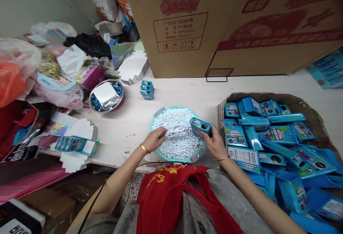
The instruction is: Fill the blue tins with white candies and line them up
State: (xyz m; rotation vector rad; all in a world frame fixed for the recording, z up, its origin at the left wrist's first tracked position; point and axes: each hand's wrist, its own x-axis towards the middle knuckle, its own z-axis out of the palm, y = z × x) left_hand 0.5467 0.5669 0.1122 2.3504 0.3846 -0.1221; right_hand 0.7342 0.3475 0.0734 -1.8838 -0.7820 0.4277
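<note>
A turquoise basin (199, 155) full of small white and pale-blue candies (178, 144) stands on the table in front of me. Over its right side, my right hand (216, 144) grips a small blue candy box (198, 123), tilted, with a dark round hole in its end. My left hand (157, 139) is closed in a pinch above the left part of the candies. A faint thin line runs from its fingertips across the candies; what it is, I cannot make out.
To the right, a cut-down carton (222, 119) holds many blue boxes. Several small boxes (147, 90) stand behind the basin. A metal bowl (122, 101) bears a white scale (105, 94). A large carton (182, 62) blocks the back; bags and flattened cardboard crowd the left.
</note>
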